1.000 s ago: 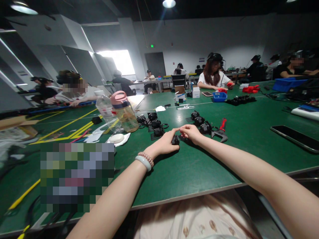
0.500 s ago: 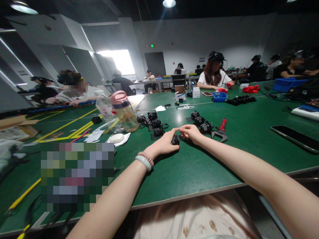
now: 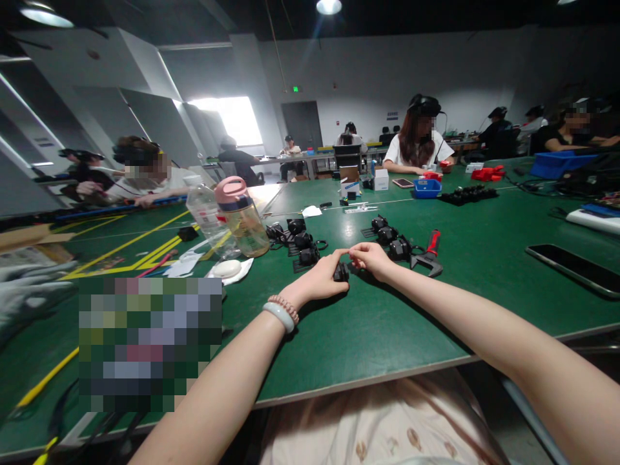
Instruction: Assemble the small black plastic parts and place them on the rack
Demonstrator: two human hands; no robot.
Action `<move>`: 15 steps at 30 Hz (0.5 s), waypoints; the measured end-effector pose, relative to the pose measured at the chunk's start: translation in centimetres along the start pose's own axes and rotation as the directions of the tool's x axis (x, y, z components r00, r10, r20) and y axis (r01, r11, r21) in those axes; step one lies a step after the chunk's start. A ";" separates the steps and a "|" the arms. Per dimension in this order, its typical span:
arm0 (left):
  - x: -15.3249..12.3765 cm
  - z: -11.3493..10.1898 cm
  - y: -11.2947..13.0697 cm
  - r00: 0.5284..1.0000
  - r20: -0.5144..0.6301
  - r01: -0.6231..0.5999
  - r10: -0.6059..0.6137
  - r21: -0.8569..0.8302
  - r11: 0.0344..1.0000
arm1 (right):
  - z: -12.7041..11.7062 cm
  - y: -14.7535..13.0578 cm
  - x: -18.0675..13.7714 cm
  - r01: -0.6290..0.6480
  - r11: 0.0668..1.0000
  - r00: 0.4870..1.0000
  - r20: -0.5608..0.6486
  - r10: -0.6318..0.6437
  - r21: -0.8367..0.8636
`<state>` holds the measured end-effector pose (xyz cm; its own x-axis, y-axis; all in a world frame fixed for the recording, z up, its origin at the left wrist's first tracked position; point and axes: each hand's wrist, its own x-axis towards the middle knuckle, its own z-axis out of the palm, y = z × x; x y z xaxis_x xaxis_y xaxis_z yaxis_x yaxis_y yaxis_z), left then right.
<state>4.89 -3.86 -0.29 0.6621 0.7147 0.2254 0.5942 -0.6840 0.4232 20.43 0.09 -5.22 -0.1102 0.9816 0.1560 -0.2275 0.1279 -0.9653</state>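
Note:
My left hand (image 3: 323, 279) is closed round a small black plastic part (image 3: 341, 272) on the green table, thumb along its near side and index finger reaching over its top. My right hand (image 3: 371, 259) is pinched just beyond it, its fingertips meeting the left index fingertip. Anything between those fingertips is hidden or too small to make out. Several similar black parts (image 3: 303, 242) stand to the left of my hands. Another row of black parts (image 3: 386, 232) lies just past my right hand, beside an adjustable wrench (image 3: 429, 257) with a red and black handle.
A pink-lidded bottle (image 3: 241, 216) and a clear plastic bottle (image 3: 206, 206) stand left. A white round case (image 3: 227, 268) lies on tissue. On the right rests a phone (image 3: 576, 268); farther back is a blue bin (image 3: 427, 188). A co-worker's gloved hand (image 3: 33, 290) reaches in at left.
Both my hands hold nearly the same pose and place. At the left edge, the co-worker's gloved hand has come farther into view over the table. The person across has shifted their head slightly.

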 end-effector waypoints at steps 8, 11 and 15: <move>0.0 0.0 -0.1 0.999 0.018 0.034 -0.034 -0.004 0.999 | 0.1 -0.2 -0.2 -0.008 1.000 1.000 -0.009 0.008 -0.011; 0.0 0.0 -0.2 0.998 0.020 0.053 -0.053 -0.004 0.999 | 0.1 -0.2 -0.2 -0.001 1.000 1.000 -0.008 0.001 -0.015; 0.0 0.1 -0.2 0.999 0.019 0.044 -0.044 -0.021 0.999 | 0.0 -0.1 -0.1 0.003 1.000 1.000 0.002 -0.003 -0.015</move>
<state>4.82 -3.72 -0.41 0.6438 0.7412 0.1900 0.6132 -0.6484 0.4512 20.42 -0.07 -5.17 -0.1113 0.9810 0.1589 -0.2133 0.1326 -0.9679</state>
